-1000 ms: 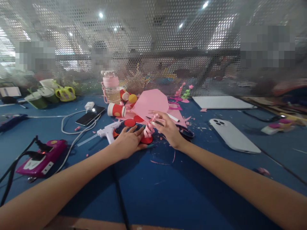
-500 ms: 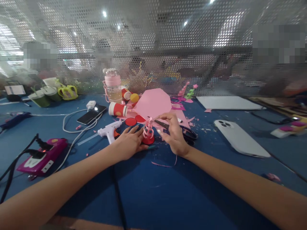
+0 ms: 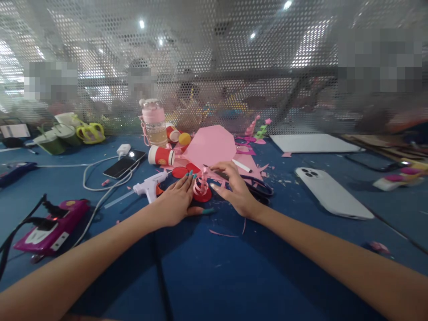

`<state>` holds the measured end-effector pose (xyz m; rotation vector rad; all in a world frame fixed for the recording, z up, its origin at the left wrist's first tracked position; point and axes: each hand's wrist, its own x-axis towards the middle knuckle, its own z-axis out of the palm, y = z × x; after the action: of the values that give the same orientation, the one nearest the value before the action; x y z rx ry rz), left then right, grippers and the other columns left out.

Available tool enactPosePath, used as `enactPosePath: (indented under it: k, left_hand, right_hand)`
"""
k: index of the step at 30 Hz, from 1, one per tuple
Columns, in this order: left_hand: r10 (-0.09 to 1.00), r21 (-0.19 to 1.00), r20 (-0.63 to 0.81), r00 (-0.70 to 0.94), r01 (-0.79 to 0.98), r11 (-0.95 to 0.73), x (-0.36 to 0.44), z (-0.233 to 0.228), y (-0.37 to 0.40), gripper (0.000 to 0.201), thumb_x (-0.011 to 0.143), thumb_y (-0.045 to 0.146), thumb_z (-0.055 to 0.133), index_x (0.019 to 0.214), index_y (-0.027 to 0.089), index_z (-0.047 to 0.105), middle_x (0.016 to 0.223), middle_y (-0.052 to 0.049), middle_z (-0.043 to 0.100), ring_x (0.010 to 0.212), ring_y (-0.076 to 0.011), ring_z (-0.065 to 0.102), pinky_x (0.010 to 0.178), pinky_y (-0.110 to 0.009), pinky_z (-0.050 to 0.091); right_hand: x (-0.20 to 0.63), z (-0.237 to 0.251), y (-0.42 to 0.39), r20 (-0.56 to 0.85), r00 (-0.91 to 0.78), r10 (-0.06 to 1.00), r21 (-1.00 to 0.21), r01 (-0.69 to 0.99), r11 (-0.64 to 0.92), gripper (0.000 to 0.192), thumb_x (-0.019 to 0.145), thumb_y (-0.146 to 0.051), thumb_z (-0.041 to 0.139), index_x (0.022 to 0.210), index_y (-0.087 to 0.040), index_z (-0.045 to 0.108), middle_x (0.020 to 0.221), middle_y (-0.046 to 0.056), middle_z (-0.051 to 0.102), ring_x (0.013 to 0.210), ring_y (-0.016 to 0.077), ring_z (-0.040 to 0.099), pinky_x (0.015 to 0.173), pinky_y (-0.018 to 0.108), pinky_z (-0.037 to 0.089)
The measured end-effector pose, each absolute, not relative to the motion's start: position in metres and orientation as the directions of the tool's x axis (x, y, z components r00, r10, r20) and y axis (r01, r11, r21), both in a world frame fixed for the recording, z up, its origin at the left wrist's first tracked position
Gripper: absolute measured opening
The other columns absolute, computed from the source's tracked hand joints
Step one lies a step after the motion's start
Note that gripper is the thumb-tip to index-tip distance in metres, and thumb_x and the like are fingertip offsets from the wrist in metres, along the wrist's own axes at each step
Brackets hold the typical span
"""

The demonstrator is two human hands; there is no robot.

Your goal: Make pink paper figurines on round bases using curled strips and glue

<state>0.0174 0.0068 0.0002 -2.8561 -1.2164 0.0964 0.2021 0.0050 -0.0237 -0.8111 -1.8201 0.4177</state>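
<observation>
Centre of frame, on the blue table: pink paper spiral, upright on a red paper disc. Left hand lies flat beside the disc, fingers spread and extended, fingertips touching its left edge; grips nothing. Right hand loosely curled just right of the spiral, fingertips at the coil; whether it pinches the strip, cannot tell.

Behind: pink paper sheet, two more red discs, black scissors partly hidden by the right hand. Left of centre: white glue gun, black phone with white cable, magenta device. Right: white phone face down. Upper middle: pink bottle before the perforated screen.
</observation>
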Motion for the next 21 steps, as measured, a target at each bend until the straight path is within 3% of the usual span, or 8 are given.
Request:
enactPosePath:
  k: [7,15,21]
  left_hand:
    - [0.726,0.016,-0.145,0.672,0.735,-0.677,0.0171,0.0106,0.0041,0.078,0.081,0.051,0.039,0.133,-0.003,0.016,0.139,-0.027,0.010,0.131,-0.0301,0.006,0.103,-0.044,0.019]
    - [0.715,0.060,-0.162,0.680,0.730,-0.681,0.0128,0.0097,0.0084,0.081,0.078,0.056,0.039,0.135,0.004,0.014,0.141,-0.025,0.007,0.132,-0.0311,0.003,0.102,-0.047,0.020]
    - [0.713,0.063,-0.184,0.677,0.732,-0.678,0.0113,0.0052,0.0097,0.077,0.080,0.052,0.039,0.135,0.004,0.015,0.141,-0.024,0.006,0.132,-0.0301,0.001,0.104,-0.044,0.017]
  right_hand:
    - [0.2056,-0.0255,0.0060,0.684,-0.253,0.684,-0.644,0.231,0.730,0.037,0.070,-0.022,0.048,0.107,-0.024,0.042,0.106,0.007,0.043,0.106,0.0228,0.041,0.095,0.045,0.031]
    - [0.2038,-0.0202,0.0004,0.704,-0.278,0.653,-0.563,0.342,0.752,0.038,0.070,-0.023,0.050,0.107,-0.023,0.041,0.104,0.008,0.041,0.102,0.0226,0.042,0.090,0.043,0.035]
    - [0.1965,-0.0172,0.0010,0.737,-0.277,0.617,-0.467,0.451,0.760,0.030,0.072,-0.029,0.059,0.100,-0.024,0.050,0.097,0.006,0.054,0.095,0.0219,0.049,0.085,0.041,0.038]
